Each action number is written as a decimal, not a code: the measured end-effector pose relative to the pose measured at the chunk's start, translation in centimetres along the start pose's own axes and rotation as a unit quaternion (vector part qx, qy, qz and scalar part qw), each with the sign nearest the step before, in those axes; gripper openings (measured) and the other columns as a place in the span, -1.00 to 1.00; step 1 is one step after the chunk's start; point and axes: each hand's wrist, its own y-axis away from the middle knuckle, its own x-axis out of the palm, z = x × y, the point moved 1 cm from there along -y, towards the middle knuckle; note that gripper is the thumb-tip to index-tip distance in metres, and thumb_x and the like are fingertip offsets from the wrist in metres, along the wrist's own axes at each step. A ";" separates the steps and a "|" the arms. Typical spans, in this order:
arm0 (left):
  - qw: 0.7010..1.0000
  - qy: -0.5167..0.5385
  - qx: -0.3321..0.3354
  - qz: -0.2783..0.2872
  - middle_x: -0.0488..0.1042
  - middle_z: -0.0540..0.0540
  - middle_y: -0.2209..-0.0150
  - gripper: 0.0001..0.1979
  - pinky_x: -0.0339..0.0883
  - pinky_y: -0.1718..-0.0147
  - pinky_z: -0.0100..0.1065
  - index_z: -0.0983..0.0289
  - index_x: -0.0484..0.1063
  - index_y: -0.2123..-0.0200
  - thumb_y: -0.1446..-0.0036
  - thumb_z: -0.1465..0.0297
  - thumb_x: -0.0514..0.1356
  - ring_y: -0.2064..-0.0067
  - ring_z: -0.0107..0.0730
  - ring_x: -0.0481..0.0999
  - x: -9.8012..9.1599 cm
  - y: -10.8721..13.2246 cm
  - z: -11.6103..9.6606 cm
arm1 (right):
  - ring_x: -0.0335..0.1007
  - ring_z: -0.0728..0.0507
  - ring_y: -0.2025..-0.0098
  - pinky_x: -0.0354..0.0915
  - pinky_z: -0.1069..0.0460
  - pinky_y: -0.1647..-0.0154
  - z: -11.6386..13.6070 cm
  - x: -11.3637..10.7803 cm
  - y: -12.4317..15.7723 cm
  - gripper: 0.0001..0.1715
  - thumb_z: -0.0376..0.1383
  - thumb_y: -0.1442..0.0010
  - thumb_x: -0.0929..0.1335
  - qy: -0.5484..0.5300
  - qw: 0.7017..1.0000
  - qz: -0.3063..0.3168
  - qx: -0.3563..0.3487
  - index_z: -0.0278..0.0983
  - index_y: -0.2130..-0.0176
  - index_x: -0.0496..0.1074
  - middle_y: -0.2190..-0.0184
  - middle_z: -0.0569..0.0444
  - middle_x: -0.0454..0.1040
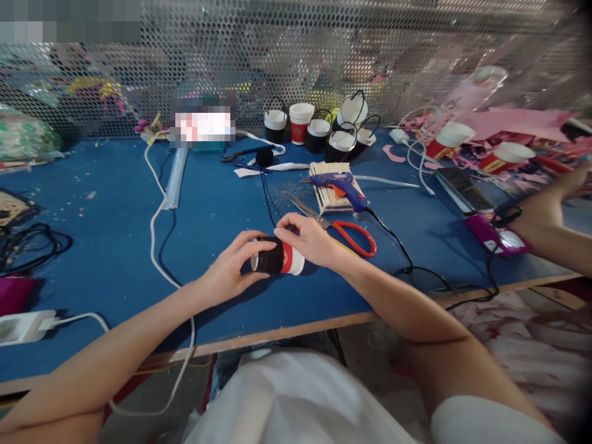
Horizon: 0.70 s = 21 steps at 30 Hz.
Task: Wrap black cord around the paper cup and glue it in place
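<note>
A paper cup (292,259) lies on its side above the near part of the blue table, its base end wrapped in black cord and the rest red and white. My left hand (231,268) grips the wrapped end, thumb below and fingers over the top. At the cup's upper side, the fingers of my right hand (308,237) are pinched together at the black cord (267,197). That cord runs back to a black ball of cord (264,156). What exactly sits between the right fingertips is hidden.
Red-handled scissors (354,239) and a blue glue gun (340,185) on a stick rack (319,202) lie just beyond my right hand. Several black-wrapped cups (341,145) stand at the back. A white cable (153,237) crosses on the left. Another person's arm (550,228) reaches in at right.
</note>
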 end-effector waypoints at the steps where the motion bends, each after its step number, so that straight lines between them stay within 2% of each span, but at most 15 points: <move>1: 1.000 0.017 -0.004 0.003 0.19 0.22 -0.06 -0.52 0.30 0.01 -0.14 0.18 0.16 -0.07 -0.08 0.36 0.21 -0.10 -0.19 0.27 0.0 0.0 0.0 | 0.23 0.01 0.40 0.17 0.06 0.35 0.0 0.0 0.0 -0.83 -0.24 -0.13 0.25 -0.003 1.000 0.000 0.001 -0.30 0.41 0.31 0.46 0.13 0.34; 4: 0.998 0.056 -0.011 0.005 0.18 0.22 -0.07 -0.54 0.31 0.01 -0.15 0.18 0.18 -0.06 -0.09 0.35 0.21 -0.10 -0.19 0.27 -0.1 0.0 -0.1 | 0.24 0.00 0.39 0.18 0.06 0.34 -0.2 0.0 -0.1 -0.84 -0.24 -0.13 0.26 -0.013 1.000 0.001 0.004 -0.29 0.41 0.31 0.45 0.13 0.35; 8: 0.999 0.034 0.008 0.001 0.21 0.23 -0.06 -0.63 0.25 -0.04 -0.10 0.21 0.21 -0.02 -0.12 0.39 0.16 -0.11 -0.19 0.26 -0.3 -0.2 -0.3 | 0.23 0.01 0.41 0.18 0.07 0.38 -0.6 0.0 -0.3 -0.81 -0.21 -0.11 0.27 -0.045 0.999 0.002 0.011 -0.30 0.40 0.32 0.47 0.14 0.34; 12: 1.000 0.025 0.015 0.010 0.21 0.24 -0.06 -0.53 0.26 -0.03 -0.07 0.19 0.14 -0.10 -0.12 0.37 0.16 -0.10 -0.16 0.25 -0.5 -0.3 -0.3 | 0.22 0.03 0.43 0.18 0.08 0.40 -0.3 -0.2 -0.6 -0.80 -0.20 -0.08 0.30 -0.088 0.995 0.019 0.030 -0.31 0.41 0.35 0.48 0.16 0.34; 16: 0.998 0.015 0.017 0.051 0.17 0.24 -0.09 -0.45 0.22 -0.08 -0.05 0.15 0.05 -0.18 -0.14 0.37 0.14 -0.14 -0.14 0.22 -0.5 -0.4 -0.4 | 0.25 0.03 0.40 0.19 0.07 0.34 0.2 -0.3 -1.1 -0.79 -0.19 -0.07 0.30 -0.103 0.993 0.051 0.008 -0.31 0.41 0.36 0.46 0.15 0.36; 21: 0.997 -0.007 -0.004 0.071 0.16 0.23 -0.10 -0.45 0.18 -0.12 -0.08 0.18 0.07 -0.16 -0.12 0.33 0.16 -0.15 -0.13 0.22 -0.7 -0.6 -0.7 | 0.29 0.01 0.38 0.21 0.07 0.34 -0.2 0.0 -1.9 -0.77 -0.18 -0.10 0.29 -0.082 0.992 0.097 0.002 -0.31 0.39 0.38 0.43 0.12 0.40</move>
